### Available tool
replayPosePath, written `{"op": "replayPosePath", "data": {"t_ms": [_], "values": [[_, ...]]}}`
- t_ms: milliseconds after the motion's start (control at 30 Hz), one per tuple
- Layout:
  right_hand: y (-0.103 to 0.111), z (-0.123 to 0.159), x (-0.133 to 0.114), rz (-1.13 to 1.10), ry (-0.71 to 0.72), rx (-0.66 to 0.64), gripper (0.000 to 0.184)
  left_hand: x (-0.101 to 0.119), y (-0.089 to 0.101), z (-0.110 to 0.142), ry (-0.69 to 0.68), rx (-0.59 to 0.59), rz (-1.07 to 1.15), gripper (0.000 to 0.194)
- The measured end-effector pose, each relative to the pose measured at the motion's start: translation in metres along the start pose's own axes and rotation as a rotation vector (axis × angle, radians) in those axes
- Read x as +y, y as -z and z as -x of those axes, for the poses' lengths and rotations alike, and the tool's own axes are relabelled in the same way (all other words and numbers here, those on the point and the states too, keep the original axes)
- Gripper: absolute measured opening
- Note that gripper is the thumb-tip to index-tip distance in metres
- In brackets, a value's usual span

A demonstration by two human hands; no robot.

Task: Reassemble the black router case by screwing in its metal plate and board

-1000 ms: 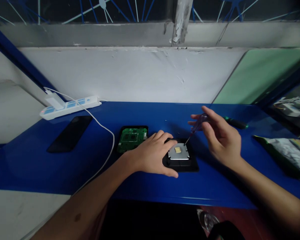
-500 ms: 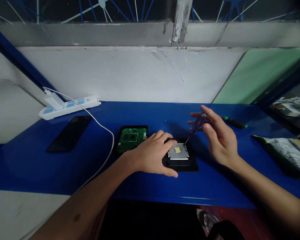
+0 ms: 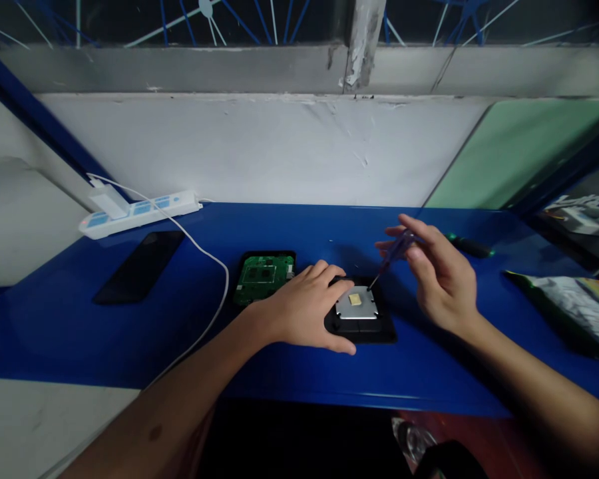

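My right hand grips a screwdriver with a purple, see-through handle, held at a slant. Its tip meets the upper right corner of a silver metal plate, which has a small yellowish pad at its middle. That plate lies inside a black plastic cover on the table. My left hand holds the cover from its left side, thumb at the near edge and fingers over the far part. Partly behind this hand, a green circuit board sits in a black casing half.
On the blue table, a second screwdriver with a black and green handle lies beyond my right hand. A foil packet is at the right. Leftward are a black phone, a white cable and a power strip.
The fingers of my right hand have shifted slightly on the screwdriver handle, whose tip stays at the same corner of the plate. My left hand keeps its place on the cover.
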State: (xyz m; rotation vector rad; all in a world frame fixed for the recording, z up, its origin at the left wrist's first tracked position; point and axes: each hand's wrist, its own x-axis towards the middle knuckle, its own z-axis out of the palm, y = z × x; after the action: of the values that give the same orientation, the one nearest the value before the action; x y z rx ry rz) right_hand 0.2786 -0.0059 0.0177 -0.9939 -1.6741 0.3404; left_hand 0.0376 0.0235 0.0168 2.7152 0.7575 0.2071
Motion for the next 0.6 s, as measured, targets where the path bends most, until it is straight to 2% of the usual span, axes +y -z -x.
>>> {"op": "replayPosePath", "data": {"t_ms": [133,300,433,600], "values": [[-0.0013,0.0011,-0.0007,0.019,-0.006,0.002,0.05,0.0,-0.0002,0.0001,-0.001,-0.001,-0.011,0.095],[0.0021,-0.0028,0.0035,0.127,0.083,0.065,0.044,-0.0004,-0.0007,0.0005,0.0,-0.007,-0.018,0.094],[0.0031,-0.0032,0.0019,0.111,0.08,0.024,0.039,-0.0006,-0.0009,0.0003,-0.003,-0.007,-0.017,0.094],[0.002,-0.0017,0.0001,0.067,0.049,-0.025,0.044,-0.0006,-0.0004,0.0002,-0.001,-0.003,-0.02,0.094]]}}
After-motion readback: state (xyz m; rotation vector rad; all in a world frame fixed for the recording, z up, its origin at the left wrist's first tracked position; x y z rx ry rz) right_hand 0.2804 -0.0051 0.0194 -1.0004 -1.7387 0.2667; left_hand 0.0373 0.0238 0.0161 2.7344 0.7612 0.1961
